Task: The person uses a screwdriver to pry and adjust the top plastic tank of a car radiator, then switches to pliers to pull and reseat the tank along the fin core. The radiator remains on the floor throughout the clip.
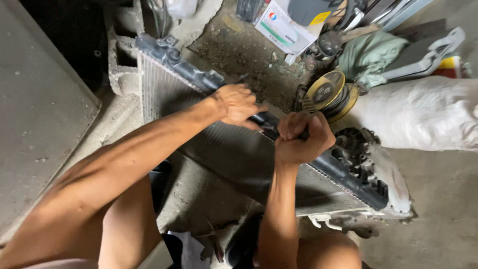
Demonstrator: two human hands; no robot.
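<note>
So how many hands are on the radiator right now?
2. The left hand rests on the radiator's black top edge near its middle; the right hand is fisted on the same edge, just beside it.

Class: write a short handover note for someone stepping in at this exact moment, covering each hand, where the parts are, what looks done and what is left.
Left hand: resting on the black top tank of the radiator, fingers curled over it.
Right hand: fisted tight around something dark at the same edge; what it is cannot be told.
Radiator: lying tilted on the concrete floor, its fins facing up.
Nearby: a yellow pulley and a white sack.
Done: nothing visibly detached. Left: whatever is being worked at the tank edge.
</note>
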